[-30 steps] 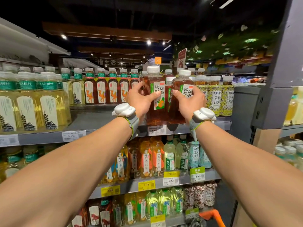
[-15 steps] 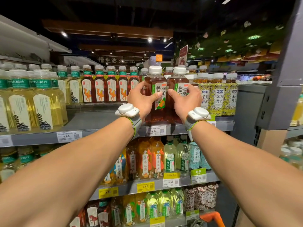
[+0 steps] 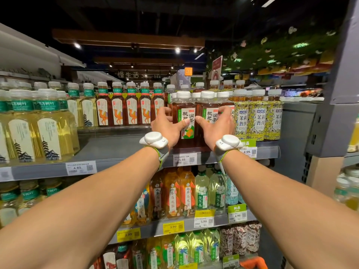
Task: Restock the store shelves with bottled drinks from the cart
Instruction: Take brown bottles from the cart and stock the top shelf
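Two brown tea bottles with white caps stand side by side at the front of the top shelf (image 3: 120, 150). My left hand (image 3: 168, 127) grips the left brown bottle (image 3: 183, 105), thumb across its label. My right hand (image 3: 217, 127) grips the right brown bottle (image 3: 206, 107) the same way. Both bottles stand upright with their bases on the shelf, in front of more bottles of the same kind. Both wrists wear white sensor bands.
Left of my hands lies a bare stretch of shelf, then red-brown camel-label bottles (image 3: 132, 111) and pale yellow bottles (image 3: 48, 129). Yellow floral-label bottles (image 3: 258, 117) stand to the right. Lower shelves hold several more drinks. An orange cart handle (image 3: 252, 264) shows at the bottom.
The right bottle was tilted and has come upright. Both bottles have settled onto the shelf, pushed slightly back, side by side. My hands still grip them.
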